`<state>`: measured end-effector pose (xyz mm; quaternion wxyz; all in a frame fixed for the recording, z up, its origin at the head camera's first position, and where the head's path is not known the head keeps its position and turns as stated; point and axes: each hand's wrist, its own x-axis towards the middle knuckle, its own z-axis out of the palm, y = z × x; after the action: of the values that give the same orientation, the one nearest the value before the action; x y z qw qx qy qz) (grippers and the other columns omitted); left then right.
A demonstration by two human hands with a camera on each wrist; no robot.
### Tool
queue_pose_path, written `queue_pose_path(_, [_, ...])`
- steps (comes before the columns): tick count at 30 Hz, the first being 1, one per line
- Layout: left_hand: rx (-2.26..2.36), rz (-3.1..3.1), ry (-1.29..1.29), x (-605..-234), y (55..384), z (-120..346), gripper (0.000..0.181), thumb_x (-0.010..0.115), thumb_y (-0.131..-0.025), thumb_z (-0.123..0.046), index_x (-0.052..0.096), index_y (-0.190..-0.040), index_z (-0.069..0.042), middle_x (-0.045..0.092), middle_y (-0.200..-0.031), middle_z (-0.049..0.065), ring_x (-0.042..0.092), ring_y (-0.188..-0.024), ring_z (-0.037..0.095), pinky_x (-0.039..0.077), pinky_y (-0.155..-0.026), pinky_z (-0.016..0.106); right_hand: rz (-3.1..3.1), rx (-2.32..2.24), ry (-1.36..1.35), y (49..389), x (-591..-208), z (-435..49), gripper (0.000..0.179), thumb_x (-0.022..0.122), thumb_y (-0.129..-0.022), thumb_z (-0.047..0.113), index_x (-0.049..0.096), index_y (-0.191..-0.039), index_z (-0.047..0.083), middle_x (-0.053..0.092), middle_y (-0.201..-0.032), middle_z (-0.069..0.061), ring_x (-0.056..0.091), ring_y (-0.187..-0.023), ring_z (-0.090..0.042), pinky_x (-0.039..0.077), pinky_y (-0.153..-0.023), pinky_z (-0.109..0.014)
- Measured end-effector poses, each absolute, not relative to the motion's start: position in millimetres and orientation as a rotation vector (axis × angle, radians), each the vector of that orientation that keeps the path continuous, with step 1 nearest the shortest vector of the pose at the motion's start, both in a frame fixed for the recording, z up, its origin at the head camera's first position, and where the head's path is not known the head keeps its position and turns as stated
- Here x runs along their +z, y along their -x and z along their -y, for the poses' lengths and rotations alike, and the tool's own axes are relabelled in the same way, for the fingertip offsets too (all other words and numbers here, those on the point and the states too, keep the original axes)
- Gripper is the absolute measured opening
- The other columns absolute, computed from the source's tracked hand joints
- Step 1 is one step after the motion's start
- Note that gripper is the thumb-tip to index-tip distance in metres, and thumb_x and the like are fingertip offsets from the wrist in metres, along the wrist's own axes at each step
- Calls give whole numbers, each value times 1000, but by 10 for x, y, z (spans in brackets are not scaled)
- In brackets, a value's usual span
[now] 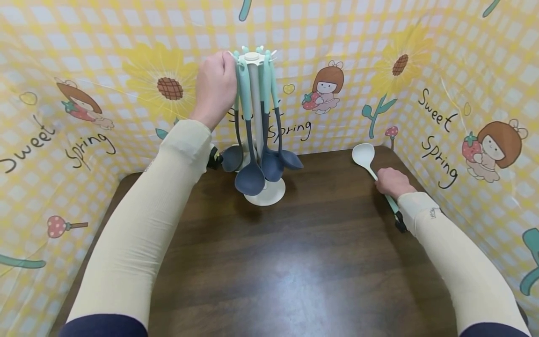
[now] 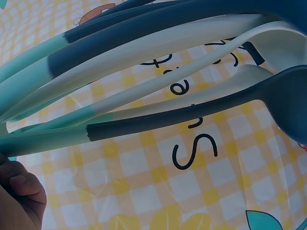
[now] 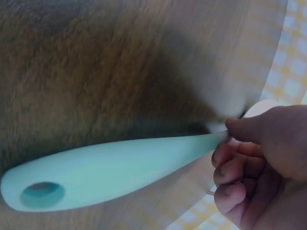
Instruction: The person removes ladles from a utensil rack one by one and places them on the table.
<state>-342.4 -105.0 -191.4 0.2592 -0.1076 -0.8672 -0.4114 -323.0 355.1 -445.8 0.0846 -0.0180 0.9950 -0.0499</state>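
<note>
Pinching a white, round-headed ladle (image 1: 363, 154) with a mint-green handle (image 3: 96, 175) near its neck, the right hand (image 1: 394, 182) is well apart from the left hand (image 1: 215, 86); I cannot tell whether the ladle touches the brown wooden table (image 1: 286, 252) below. The left hand has bent fingers at the top of a white stand with a round base (image 1: 276, 192); whether it grips something there, I cannot tell. Below this hand hang several dark blue-grey utensils (image 1: 250, 180) with mint handles (image 1: 245, 91), and white-headed ones (image 2: 288, 45) among them. By my judgement, the work is partly done: these utensils are already on the stand, and of those seen only the white ladle is off it, so what is left seems to concern this one. Beyond both hands rises a yellow-and-white checked cloth (image 1: 349, 35) with printed sunflowers (image 1: 170, 89).
</note>
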Motion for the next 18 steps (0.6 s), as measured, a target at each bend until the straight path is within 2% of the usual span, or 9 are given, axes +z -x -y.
queue_pose_path(5, [-1117,2357,283,-1911,3428,1047,45,25,-108,-31,39,-70,-11,39,-63,2,37,-53,14,31,-49,25,-2962,-189,4,3195,-4419,-3549,23,57,-94,20,59,-80,2,63,-89,-22,57,-72,-34,48,-56,-47])
queue_pose_path(11, [-1121,2358,287,-1908,3428,1048,45,25,-108,-30,39,-70,-11,39,-63,2,37,-53,14,31,-50,24,-2979,-204,-52,3148,-4386,-3513,29,57,-93,26,59,-76,3,62,-82,-19,56,-69,-33,47,-56,-46])
queue_pose_path(18, [-1135,2364,285,-1909,3417,1054,45,25,-108,-32,39,-70,-11,39,-63,2,37,-52,14,31,-49,25,-3114,-176,22,3095,-4288,-3329,34,53,-94,30,57,-71,5,66,-83,-22,62,-70,-37,49,-53,-52])
